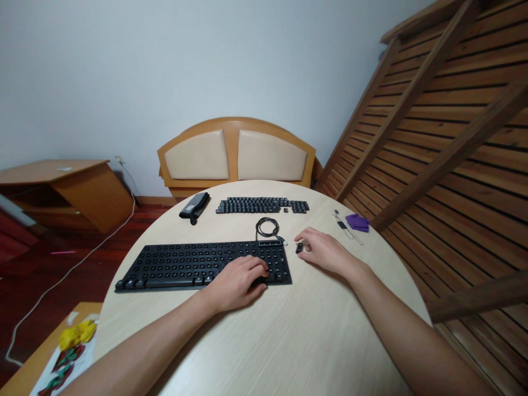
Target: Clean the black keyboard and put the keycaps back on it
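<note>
On the round pale-wood table [289, 341] a black keyboard [185, 265] lies across the middle, its keycaps off and the switches bare. The left hand [237, 281] rests palm down on the keyboard's near right corner, with its fingers loosely curved and gripping nothing. Just right of the keyboard, the right hand [325, 252] pinches a small black keycap [299, 247] between thumb and forefinger, low over the tabletop. A coiled black cable [267, 226] lies just beyond the keyboard's far right edge. Farther off, rows of loose keycaps [262, 205] are laid out, with a black pouch [194, 207] to their left. At the far right of the table are a purple cloth [357, 222] and a thin tool [342, 223] beside it. A wooden chair back [236, 154] stands behind the table.
</note>
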### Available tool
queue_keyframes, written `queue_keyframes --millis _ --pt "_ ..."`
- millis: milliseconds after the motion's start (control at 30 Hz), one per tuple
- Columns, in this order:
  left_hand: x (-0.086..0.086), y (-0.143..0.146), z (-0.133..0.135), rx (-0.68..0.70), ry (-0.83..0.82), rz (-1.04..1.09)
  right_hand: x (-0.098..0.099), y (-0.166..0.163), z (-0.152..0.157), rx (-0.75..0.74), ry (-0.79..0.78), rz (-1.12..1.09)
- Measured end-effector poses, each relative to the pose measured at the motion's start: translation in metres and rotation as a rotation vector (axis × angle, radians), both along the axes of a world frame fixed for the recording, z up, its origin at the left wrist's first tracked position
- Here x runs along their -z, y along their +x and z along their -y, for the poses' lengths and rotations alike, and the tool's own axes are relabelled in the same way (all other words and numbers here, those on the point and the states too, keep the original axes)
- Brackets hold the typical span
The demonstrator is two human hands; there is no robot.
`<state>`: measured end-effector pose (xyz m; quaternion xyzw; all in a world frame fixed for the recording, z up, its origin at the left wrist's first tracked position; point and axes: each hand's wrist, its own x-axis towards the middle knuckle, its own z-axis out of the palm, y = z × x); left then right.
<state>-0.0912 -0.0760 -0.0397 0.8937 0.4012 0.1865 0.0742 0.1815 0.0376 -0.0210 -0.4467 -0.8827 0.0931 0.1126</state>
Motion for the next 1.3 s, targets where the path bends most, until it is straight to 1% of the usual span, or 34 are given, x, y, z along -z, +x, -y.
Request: queue_keyframes --millis 167,233,300,400,467,567,700,900,1100,1300 --pt "0.001 0.0 0.0 0.002 -0.005 0.0 0.003 0.003 -0.005 0.028 -0.045 -0.006" --pt "0.002 0.0 0.0 -0.001 -0.004 0.002 0.004 0.003 -0.005 0.03 -0.109 -0.071" --pt "0.002 -0.001 0.0 0.001 -0.002 0.005 0.004 0.002 -0.004 -0.035 -0.275 -0.217" --pt "0.003 -0.001 0.0 0.006 0.002 0.009 0.002 0.0 0.0 -0.18 -0.589 -0.421" --pt "0.003 -0.001 -0.001 0.004 0.003 0.011 -0.001 -0.002 0.003 -0.248 -0.685 -0.476" --pt "0.002 -0.001 -0.001 0.002 0.005 0.009 -0.004 -0.003 0.004 -0.308 -0.704 -0.493" --pt "0.002 -0.001 0.0 0.008 0.01 0.008 -0.004 -0.004 0.004 -0.344 -0.705 -0.476" --pt "0.002 -0.002 -0.001 0.004 0.004 0.002 0.001 -0.008 0.007 -0.342 -0.722 -0.41" --pt "0.003 -0.002 -0.002 0.01 0.007 0.007 0.005 -0.01 0.007 -0.372 -0.722 -0.399" --pt "0.002 -0.001 0.0 0.012 0.0 0.007 0.003 -0.012 0.01 -0.359 -0.728 -0.415"
